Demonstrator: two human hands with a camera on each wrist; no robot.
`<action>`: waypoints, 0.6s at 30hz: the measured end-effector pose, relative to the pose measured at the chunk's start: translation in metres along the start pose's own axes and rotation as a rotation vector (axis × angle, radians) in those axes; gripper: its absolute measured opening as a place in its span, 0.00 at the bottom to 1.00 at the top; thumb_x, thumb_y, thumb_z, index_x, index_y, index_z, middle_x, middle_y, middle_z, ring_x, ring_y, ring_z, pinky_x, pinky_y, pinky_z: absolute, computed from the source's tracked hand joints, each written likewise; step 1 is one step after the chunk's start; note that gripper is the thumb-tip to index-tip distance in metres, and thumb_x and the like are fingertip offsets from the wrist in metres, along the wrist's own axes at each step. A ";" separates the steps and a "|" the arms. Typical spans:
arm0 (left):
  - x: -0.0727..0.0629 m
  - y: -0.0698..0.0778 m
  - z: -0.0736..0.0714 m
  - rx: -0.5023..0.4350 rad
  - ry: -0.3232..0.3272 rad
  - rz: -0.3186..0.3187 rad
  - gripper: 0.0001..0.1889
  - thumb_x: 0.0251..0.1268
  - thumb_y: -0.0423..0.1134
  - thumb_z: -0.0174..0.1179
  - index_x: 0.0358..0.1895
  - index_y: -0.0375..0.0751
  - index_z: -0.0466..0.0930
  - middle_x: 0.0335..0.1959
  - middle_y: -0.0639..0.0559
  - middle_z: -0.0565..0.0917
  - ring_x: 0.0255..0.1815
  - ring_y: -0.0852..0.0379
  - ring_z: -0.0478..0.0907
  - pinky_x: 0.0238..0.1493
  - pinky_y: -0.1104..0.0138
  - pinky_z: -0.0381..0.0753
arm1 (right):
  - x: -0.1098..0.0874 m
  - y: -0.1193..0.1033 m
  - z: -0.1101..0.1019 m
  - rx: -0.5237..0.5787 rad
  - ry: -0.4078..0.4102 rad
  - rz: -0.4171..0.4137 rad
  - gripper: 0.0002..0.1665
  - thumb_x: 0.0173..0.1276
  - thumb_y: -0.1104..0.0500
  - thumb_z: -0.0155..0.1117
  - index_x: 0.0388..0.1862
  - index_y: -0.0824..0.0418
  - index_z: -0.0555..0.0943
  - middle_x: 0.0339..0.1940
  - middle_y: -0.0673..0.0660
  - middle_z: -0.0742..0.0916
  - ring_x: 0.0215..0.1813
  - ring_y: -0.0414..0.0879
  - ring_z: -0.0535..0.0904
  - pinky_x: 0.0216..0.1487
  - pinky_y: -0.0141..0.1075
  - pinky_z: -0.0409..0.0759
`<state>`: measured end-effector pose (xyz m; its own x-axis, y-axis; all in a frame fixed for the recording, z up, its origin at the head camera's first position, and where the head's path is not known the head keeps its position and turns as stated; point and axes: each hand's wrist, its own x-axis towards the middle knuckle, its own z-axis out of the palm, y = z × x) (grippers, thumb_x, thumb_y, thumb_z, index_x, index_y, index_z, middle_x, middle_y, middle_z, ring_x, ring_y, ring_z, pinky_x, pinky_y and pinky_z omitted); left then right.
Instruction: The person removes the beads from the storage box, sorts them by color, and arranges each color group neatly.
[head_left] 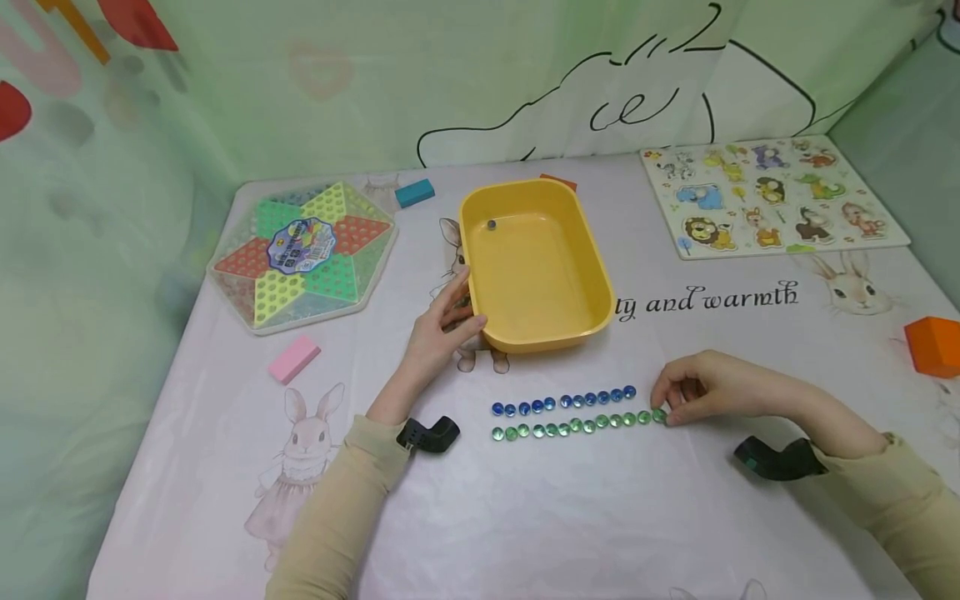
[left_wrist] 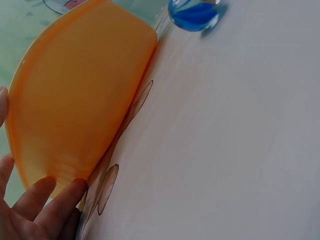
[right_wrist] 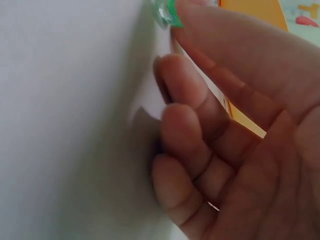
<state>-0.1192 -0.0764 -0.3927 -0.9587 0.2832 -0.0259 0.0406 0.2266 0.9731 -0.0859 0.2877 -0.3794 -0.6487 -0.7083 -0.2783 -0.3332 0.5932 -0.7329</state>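
Observation:
My right hand (head_left: 705,387) pinches a green glass marble (head_left: 659,415) between thumb and index finger at the right end of a row of green marbles (head_left: 575,425). In the right wrist view only a piece of that green marble (right_wrist: 173,12) shows by the thumb; the other fingers curl loosely. Just behind runs a row of blue marbles (head_left: 578,401), with a small gap in it. My left hand (head_left: 442,333) touches the near left side of a yellow tray (head_left: 540,333), its spread fingertips against the outer wall. One dark marble (head_left: 491,224) lies inside the tray.
A Chinese checkers board (head_left: 303,250) lies at the left, near a pink block (head_left: 295,359) and a blue block (head_left: 415,193). An animal puzzle board (head_left: 776,200) is at the back right. An orange block (head_left: 933,347) stands at the right edge.

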 end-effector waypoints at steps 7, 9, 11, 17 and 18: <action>0.000 0.001 -0.001 0.003 0.005 -0.007 0.36 0.65 0.39 0.56 0.73 0.54 0.50 0.70 0.44 0.61 0.62 0.47 0.70 0.63 0.57 0.69 | 0.006 -0.004 -0.009 0.014 -0.070 -0.011 0.08 0.57 0.55 0.68 0.37 0.52 0.81 0.24 0.41 0.77 0.25 0.36 0.71 0.24 0.28 0.69; 0.000 0.002 -0.001 0.007 0.006 -0.009 0.36 0.65 0.40 0.56 0.73 0.54 0.50 0.70 0.44 0.61 0.62 0.47 0.70 0.63 0.58 0.69 | 0.009 -0.007 -0.015 -0.004 -0.071 -0.007 0.08 0.58 0.55 0.67 0.37 0.52 0.81 0.24 0.41 0.78 0.26 0.36 0.71 0.25 0.28 0.69; -0.001 0.003 -0.001 0.010 0.005 -0.015 0.36 0.65 0.40 0.57 0.73 0.54 0.50 0.70 0.45 0.61 0.62 0.47 0.70 0.63 0.58 0.69 | 0.013 -0.012 -0.023 -0.021 -0.063 0.004 0.08 0.59 0.54 0.66 0.38 0.51 0.81 0.25 0.42 0.78 0.28 0.37 0.72 0.27 0.28 0.70; -0.001 0.003 -0.001 0.014 0.003 -0.025 0.36 0.65 0.39 0.57 0.73 0.53 0.50 0.70 0.45 0.61 0.62 0.47 0.70 0.63 0.59 0.69 | 0.034 -0.047 -0.058 -0.030 -0.020 -0.093 0.06 0.65 0.61 0.60 0.40 0.57 0.80 0.28 0.47 0.80 0.30 0.39 0.73 0.30 0.29 0.74; -0.001 0.002 -0.001 0.014 0.003 -0.023 0.36 0.65 0.39 0.57 0.73 0.53 0.50 0.70 0.45 0.61 0.62 0.46 0.70 0.63 0.58 0.69 | 0.040 -0.055 -0.064 -0.020 -0.017 -0.105 0.06 0.65 0.62 0.59 0.41 0.58 0.80 0.28 0.49 0.80 0.29 0.40 0.73 0.28 0.30 0.74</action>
<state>-0.1186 -0.0767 -0.3907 -0.9603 0.2748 -0.0479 0.0220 0.2459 0.9690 -0.1369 0.2515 -0.3106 -0.5978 -0.7733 -0.2113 -0.4122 0.5226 -0.7463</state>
